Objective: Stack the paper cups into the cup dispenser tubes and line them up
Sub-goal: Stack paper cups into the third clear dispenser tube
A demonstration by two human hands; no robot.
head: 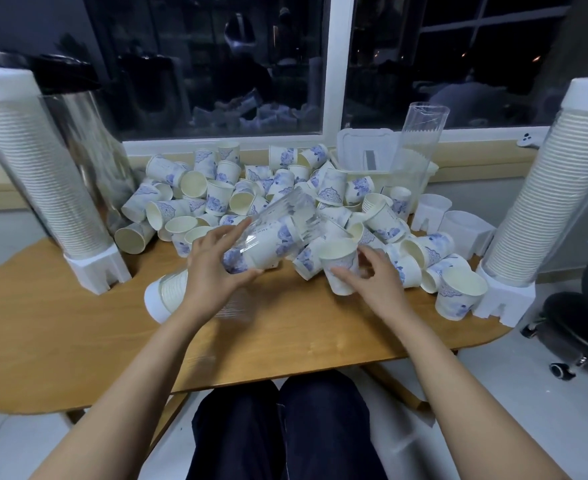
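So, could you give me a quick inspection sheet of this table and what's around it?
Surface: wooden table.
Job's things: heap of paper cups; left filled tube and right filled tube upright; empty tube upright behind.
Clutter: white bases, plastic basket, metal urn.
Hands: left hand grips a tilted clear tube; right hand holds one cup.
Cables: nothing seen.
Surroundings: dark window, wheeled chair base.

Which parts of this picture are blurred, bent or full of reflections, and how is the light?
Head view: the clear tube in the left hand is smeared by motion; the left filled tube and right filled tube lean outward, a wide-angle effect; the dark window mirrors the room; the light is dim and soft.
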